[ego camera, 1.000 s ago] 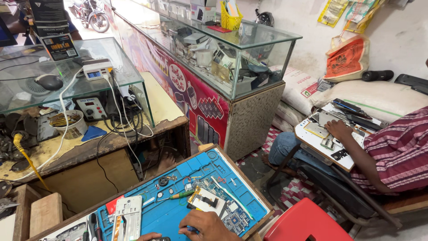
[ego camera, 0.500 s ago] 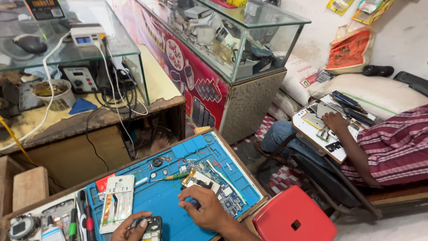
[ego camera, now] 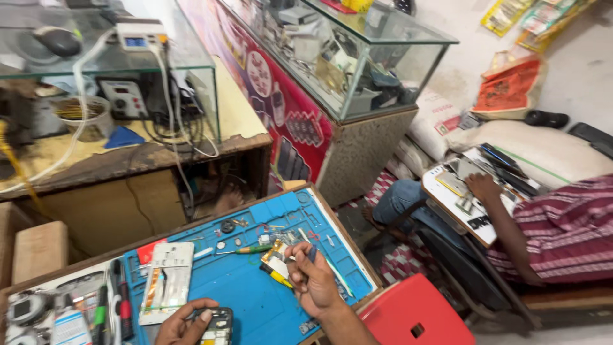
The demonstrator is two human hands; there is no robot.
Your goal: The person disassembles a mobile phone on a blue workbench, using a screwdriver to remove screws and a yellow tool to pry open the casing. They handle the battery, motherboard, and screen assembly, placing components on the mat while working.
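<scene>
A blue work mat (ego camera: 249,294) covers a small wooden table in front of me. My left hand (ego camera: 182,322) holds a small opened phone (ego camera: 217,322) at the mat's near edge. My right hand (ego camera: 313,281) is closed around a thin tool (ego camera: 305,255), over a circuit board (ego camera: 276,255) near the mat's middle. A green-handled screwdriver (ego camera: 246,250) and a yellow-handled tool (ego camera: 276,276) lie beside the board. A white phone back panel (ego camera: 167,281) lies on the mat's left part.
Tools and parts (ego camera: 64,310) crowd the table's left end. A red stool (ego camera: 415,313) stands to the right. A person in a striped shirt (ego camera: 562,230) sits further right at a small tray (ego camera: 463,198). Glass counters (ego camera: 345,64) and a wired bench (ego camera: 128,115) stand beyond.
The view has tilted down and moved closer. My right hand has lifted from the mat with a thin tool in its fingers. My left hand has come further onto the mat with the phone.
</scene>
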